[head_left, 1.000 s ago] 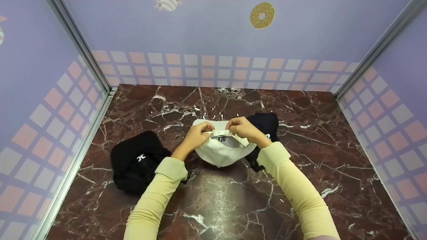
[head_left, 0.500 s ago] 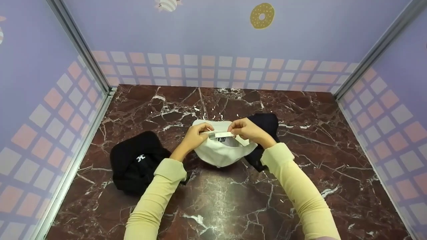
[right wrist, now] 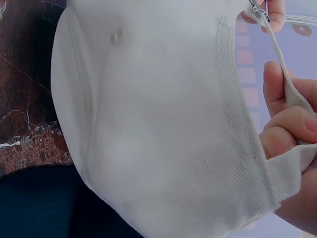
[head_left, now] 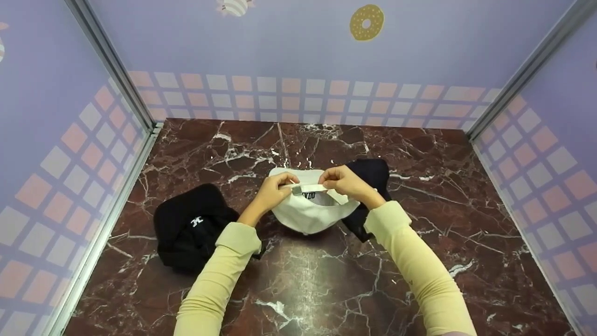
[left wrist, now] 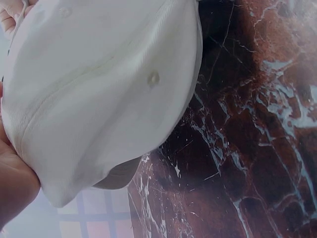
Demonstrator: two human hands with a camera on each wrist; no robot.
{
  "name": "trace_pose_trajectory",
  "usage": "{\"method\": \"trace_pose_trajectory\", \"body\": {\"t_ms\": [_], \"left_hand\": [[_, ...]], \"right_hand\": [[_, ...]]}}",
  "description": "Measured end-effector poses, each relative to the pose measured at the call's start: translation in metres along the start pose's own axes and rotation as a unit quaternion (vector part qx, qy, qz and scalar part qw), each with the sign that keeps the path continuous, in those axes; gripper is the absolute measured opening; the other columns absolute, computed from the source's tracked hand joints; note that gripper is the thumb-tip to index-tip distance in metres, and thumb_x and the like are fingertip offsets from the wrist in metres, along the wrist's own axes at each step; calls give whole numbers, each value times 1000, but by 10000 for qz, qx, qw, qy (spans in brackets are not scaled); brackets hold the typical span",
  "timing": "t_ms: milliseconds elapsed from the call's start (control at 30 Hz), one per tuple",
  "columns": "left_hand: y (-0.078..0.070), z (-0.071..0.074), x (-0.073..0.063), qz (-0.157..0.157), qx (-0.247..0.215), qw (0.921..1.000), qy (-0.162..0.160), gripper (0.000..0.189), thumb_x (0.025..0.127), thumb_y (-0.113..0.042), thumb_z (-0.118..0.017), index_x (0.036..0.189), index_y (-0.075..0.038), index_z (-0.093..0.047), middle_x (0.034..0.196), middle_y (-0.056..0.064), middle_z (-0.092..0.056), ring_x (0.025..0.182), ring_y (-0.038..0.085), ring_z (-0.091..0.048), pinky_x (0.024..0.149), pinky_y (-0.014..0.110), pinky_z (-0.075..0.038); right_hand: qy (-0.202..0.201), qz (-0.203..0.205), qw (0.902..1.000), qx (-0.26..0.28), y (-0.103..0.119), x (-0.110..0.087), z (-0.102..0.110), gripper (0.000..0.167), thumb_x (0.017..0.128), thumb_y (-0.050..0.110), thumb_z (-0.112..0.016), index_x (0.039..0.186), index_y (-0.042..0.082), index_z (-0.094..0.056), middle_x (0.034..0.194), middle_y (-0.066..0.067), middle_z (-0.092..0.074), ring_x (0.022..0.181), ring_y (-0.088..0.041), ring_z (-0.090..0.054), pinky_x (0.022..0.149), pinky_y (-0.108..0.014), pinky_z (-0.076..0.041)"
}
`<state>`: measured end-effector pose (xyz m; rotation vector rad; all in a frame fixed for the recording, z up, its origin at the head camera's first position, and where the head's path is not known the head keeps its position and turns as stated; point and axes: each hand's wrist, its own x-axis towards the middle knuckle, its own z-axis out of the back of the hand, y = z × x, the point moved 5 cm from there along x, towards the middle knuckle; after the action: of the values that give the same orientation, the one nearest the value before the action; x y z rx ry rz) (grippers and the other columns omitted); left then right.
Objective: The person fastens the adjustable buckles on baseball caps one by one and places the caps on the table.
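Observation:
A white baseball cap (head_left: 305, 212) sits at the middle of the marble surface, its back opening and strap toward the top and dark lettering showing inside. My left hand (head_left: 275, 189) pinches the left end of the strap (head_left: 313, 188), beside a metal buckle (head_left: 297, 190). At the strap's other end my right hand (head_left: 344, 181) grips the band between thumb and fingers. In the right wrist view the strap runs taut from the buckle (right wrist: 260, 12) to the right fingers (right wrist: 290, 124). The left wrist view shows mostly the cap's white crown (left wrist: 114, 89), with the left hand at its edge.
A black cap (head_left: 191, 228) with a small white emblem lies to the left, near the left forearm. Behind the right hand lies a dark navy cap (head_left: 371, 172), partly covered by the white cap and the arm. Purple patterned walls (head_left: 298, 56) border the marble surface (head_left: 419, 154).
My right hand has shifted slightly right along the strap, and more of the strap and buckle shows between the hands. The left hand and the caps stay nearly in place.

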<state>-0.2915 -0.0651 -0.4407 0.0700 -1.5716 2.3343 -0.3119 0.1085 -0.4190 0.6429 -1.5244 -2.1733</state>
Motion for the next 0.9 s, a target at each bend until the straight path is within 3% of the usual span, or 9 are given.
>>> {"method": "trace_pose_trajectory", "body": {"t_ms": [133, 367, 633, 800, 900], "left_hand": [[-17, 3, -6, 26, 43, 10000, 75, 24, 69, 10, -49, 90, 8, -61, 77, 25, -61, 62, 11, -49, 61, 22, -38], [-20, 4, -8, -18, 26, 10000, 77, 21, 71, 9, -52, 90, 9, -61, 76, 23, -62, 63, 12, -51, 62, 23, -39], [-18, 3, -7, -128, -61, 9997, 177, 19, 73, 8, -53, 91, 10, -60, 78, 24, -62, 68, 17, -54, 64, 21, -40], [8, -2, 0, -135, -56, 9997, 178, 18, 73, 5, -55, 90, 5, -61, 81, 18, -64, 70, 12, -56, 66, 21, -42], [6, -2, 0, -60, -124, 9997, 209, 19, 74, 7, -54, 91, 7, -61, 83, 20, -64, 70, 9, -56, 65, 19, -42]], "right_hand": [[30, 105, 9999, -4, 1, 0, -1, 16, 81, -10, -45, 91, -19, -52, 60, 5, -53, 38, -2, -28, 39, -16, -22], [146, -14, 9998, 164, -16, 8, 3, 15, 81, -9, -46, 91, -17, -53, 62, 1, -50, 38, -2, -28, 39, -16, -21], [370, -65, 9990, 247, -27, 12, 4, 12, 80, -7, -47, 88, -11, -55, 61, 4, -50, 38, -3, -27, 39, -17, -21], [482, -36, 9982, 366, -26, 13, 3, 12, 81, -7, -47, 89, -12, -55, 60, 4, -51, 38, -2, -28, 38, -17, -21], [508, -101, 9982, 293, -25, 14, 0, 15, 80, -7, -49, 92, -15, -55, 60, 4, -52, 38, -2, -28, 38, -17, -21]]}}
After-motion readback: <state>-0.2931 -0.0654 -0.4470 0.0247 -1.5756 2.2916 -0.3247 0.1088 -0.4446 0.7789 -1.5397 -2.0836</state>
